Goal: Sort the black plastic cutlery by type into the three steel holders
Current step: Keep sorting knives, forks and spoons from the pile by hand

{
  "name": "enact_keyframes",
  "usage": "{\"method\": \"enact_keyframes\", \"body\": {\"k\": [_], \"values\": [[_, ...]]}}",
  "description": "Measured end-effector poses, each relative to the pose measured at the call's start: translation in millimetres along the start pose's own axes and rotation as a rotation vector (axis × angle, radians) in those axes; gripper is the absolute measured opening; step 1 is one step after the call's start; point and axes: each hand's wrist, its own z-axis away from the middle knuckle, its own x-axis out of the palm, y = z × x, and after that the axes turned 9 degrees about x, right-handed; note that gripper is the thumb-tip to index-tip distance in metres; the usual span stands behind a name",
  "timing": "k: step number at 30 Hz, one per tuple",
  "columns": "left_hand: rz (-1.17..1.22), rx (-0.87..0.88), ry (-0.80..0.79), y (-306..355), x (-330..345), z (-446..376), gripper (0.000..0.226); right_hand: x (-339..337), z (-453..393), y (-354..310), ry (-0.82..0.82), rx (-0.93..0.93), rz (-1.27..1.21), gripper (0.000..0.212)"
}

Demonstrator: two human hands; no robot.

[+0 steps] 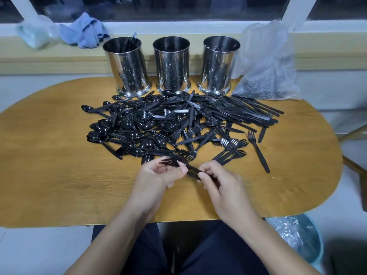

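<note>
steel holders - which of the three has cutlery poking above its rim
The left steel holder, next to the blue cloth: dark handles rise past its rim; the other two show nothing above theirs.

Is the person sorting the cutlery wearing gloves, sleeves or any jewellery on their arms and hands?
No gloves: the left hand and right hand are bare. Both forearms are bare as far as the picture shows, with no sleeves, watch or bracelet visible. No ring is clearly visible on the fingers.

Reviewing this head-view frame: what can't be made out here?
- Contents of the left holder, middle holder and right holder: dark inside, walls hide the types.
- How many forks the left hand and right hand hold: fingers cover the handles.
- Pieces low in the pile: buried.
- Bag contents: cloudy plastic.
</note>
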Motion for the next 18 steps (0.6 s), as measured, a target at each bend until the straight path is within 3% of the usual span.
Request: {"method": "enact_keyframes", "body": {"k": [4, 10, 12, 16, 18], "values": [[0.184, -0.053, 0.088, -11, 11, 1, 0.022, 8, 5, 1, 0.052, 0.009, -0.074, 0.013], [0.325, -0.004, 0.086, -13, 31, -4, 0.028, 7, 8, -3, -0.111, 0.056, -0.150, 0.021], [0.337, 0.027, 0.091, -16, 36, -9, 0.033, 1, 6, -2, -0.079, 0.076, -0.136, 0.020], [0.398, -0.014, 0.128, -16, 37, -12, 0.031, -17, -5, 23, 0.175, 0.134, 0.183, 0.035], [0.383, -0.011, 0.110, -14, 37, -9, 0.032, -25, -10, 30, 0.165, 0.169, 0.414, 0.049]]}}
